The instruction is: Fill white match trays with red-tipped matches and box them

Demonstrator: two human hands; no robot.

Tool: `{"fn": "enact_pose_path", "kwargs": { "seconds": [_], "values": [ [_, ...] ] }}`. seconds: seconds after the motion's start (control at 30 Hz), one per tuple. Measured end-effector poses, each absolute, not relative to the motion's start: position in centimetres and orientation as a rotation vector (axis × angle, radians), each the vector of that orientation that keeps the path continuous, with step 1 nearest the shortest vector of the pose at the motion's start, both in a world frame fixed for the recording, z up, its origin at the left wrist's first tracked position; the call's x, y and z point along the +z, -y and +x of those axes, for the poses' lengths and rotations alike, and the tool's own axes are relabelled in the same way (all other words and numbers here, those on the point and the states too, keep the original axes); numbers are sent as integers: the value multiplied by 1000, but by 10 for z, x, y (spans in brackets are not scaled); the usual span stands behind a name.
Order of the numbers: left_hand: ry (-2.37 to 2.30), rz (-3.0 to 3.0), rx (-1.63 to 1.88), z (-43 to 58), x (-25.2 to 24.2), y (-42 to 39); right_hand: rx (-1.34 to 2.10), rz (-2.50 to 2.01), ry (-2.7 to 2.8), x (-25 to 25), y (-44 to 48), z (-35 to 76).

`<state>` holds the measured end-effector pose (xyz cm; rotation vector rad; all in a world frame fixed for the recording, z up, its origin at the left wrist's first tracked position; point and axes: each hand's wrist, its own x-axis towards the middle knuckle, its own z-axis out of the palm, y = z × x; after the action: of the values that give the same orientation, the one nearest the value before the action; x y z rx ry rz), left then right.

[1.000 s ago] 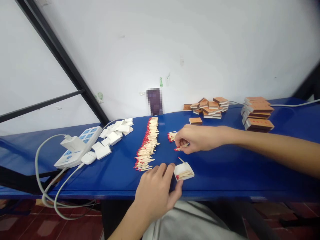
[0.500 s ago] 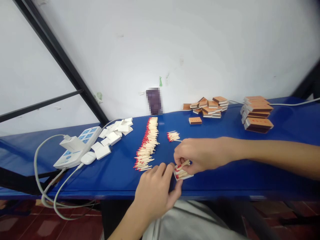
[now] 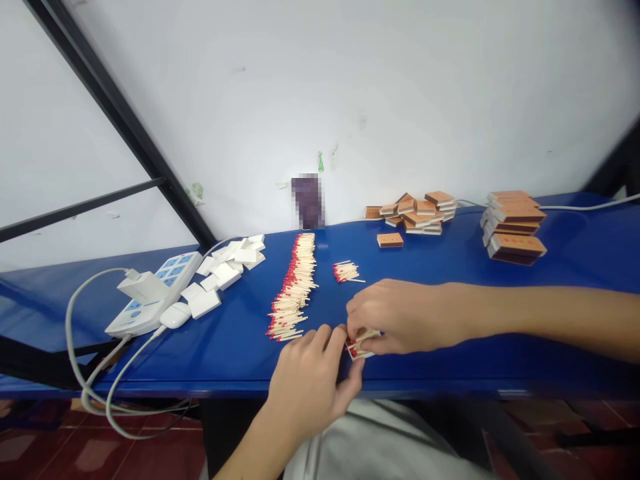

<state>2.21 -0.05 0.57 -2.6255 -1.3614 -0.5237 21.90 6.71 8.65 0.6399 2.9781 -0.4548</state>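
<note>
My left hand [image 3: 313, 373] grips the left end of a small white matchbox tray [image 3: 367, 355] between thumb and fingers near the table's front edge. Red-headed matches [image 3: 364, 339] lie in the tray. Over its right part, my right hand [image 3: 387, 317] pinches some of these matches, its fingers hiding much of the tray. Just beyond is a small heap of matches [image 3: 347, 271]. To the left runs a long row of matches [image 3: 295, 287], heads mostly toward the left.
White trays [image 3: 227, 267] lie piled at the left beside a power strip [image 3: 175, 273] with cables. Orange matchbox sleeves [image 3: 417, 213] are heaped by the wall, one matchbox [image 3: 390, 240] apart in front. Stacked matchboxes [image 3: 515, 230] stand at the right. A blurred dark rectangle [image 3: 309, 201] is against the wall.
My right hand has shifted slightly down and covers more of the tray and its matches. My left hand stays on the tray's left end.
</note>
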Motion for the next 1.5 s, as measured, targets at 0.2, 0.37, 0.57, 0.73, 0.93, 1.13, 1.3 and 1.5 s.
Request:
{"fn": "enact_pose_path", "kwargs": {
  "seconds": [0.2,0.37,0.57,0.73,0.93,1.13,1.3,1.5],
  "values": [
    [1366,-2615,-507,21,5,1,-482,708,-3048,98,-75,226],
    [1371,-2610,-484,21,4,2,-416,822,-2974,102,-82,228],
    [1369,-2628,-490,21,7,1,-546,763,-2911,94,-96,230],
    [1378,-2648,-513,20,9,1,-676,559,-2876,90,-105,231],
    [1386,-2696,-520,19,10,3,-617,440,-2875,87,-108,230],
    [1395,-2717,-457,17,10,0,-676,554,-2814,92,-111,232],
    [1392,-2694,-452,19,8,1,-639,586,-2795,90,-114,233],
    [1407,-2597,-475,23,6,2,-518,563,-2828,84,-118,239]
  ]
}}
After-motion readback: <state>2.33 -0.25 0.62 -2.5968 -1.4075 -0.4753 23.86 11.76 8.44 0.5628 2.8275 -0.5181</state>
